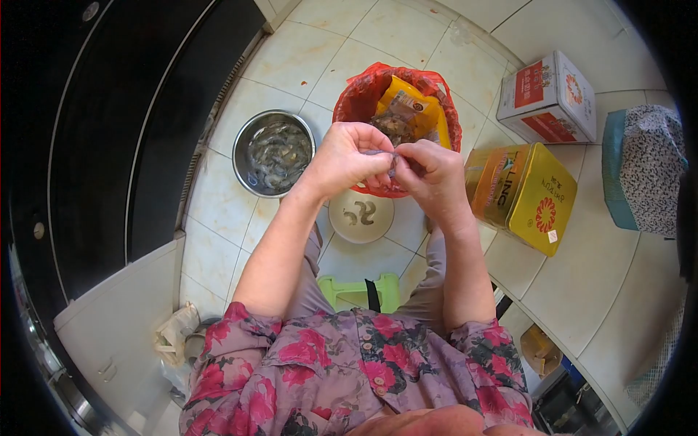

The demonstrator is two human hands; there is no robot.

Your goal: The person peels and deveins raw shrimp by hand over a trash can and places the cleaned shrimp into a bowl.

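Observation:
A small grey shrimp (393,164) is pinched between both hands, mostly covered by the fingers. My left hand (350,157) is closed on one side of it, and my right hand (436,174) pinches the other side. Both are held over the near edge of a bin lined with a red plastic bag (354,94). Below them on the floor, a white bowl (361,234) holds a few peeled shrimp (366,211). To the left stands a steel basin (239,157) with many unpeeled grey shrimp (278,156) in it.
Inside the bin are a yellow package (418,105) and brownish scraps. A gold tin box (523,196) and a white-and-red carton (549,98) stand at the right, near a patterned cloth cover (646,171). A green stool (390,292) shows between the legs. Black cabinet fronts line the left.

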